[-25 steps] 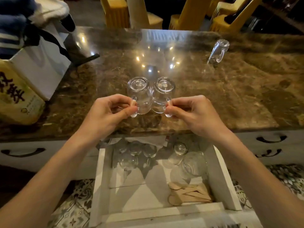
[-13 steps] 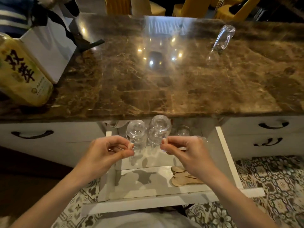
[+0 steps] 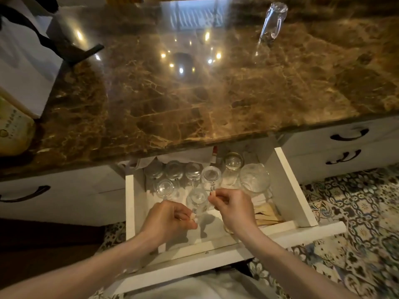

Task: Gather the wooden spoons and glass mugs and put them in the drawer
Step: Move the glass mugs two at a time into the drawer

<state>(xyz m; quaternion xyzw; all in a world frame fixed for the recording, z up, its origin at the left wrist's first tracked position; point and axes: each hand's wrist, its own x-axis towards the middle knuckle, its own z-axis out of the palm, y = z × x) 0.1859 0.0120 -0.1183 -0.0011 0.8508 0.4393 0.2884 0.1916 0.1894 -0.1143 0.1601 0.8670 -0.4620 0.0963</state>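
Inside the open drawer (image 3: 287, 182), the left hand (image 3: 167, 221) pinches the handle of one upside-down glass mug (image 3: 197, 201) between thumb and fingers (image 3: 190, 216), and the right hand (image 3: 234, 209) pinches the handle of a second mug (image 3: 211, 176) just behind it. About six more glasses stand behind them, with wooden spoons (image 3: 267, 213), too overlapped to count, right of the right hand. Farther off, one mug (image 3: 273, 20) stands upside down on the table (image 3: 151, 100).
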